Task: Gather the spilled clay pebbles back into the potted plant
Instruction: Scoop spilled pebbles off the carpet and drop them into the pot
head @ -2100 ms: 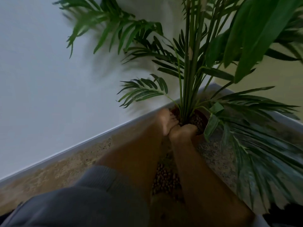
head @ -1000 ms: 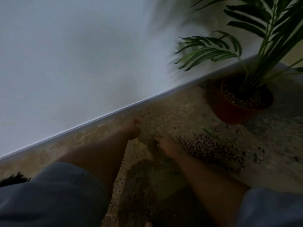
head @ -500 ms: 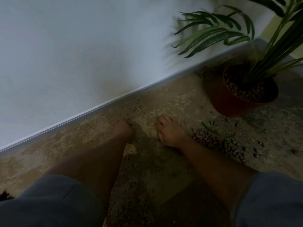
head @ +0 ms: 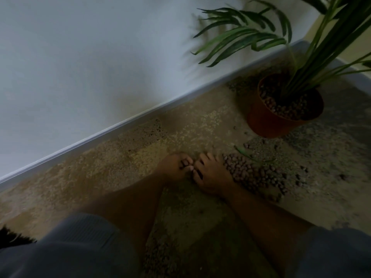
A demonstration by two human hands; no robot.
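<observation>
A heap of brown clay pebbles lies spilled on the speckled floor. The terracotta pot with a green palm stands upright beyond it at the upper right, pebbles filling its top. My right hand rests palm down with fingers spread, its outer edge against the heap. My left hand lies just left of it with fingers curled under, fingertips touching my right hand. The dim light hides whether the left hand holds any pebbles.
A white wall and grey skirting board run diagonally behind the hands. A few stray pebbles and a fallen leaf strip lie between heap and pot. Grey sleeves fill the lower corners.
Both hands left the pot rim and came down to the floor. Over the last half second they closed together beside the heap, the left hand moving right until it touches the right.
</observation>
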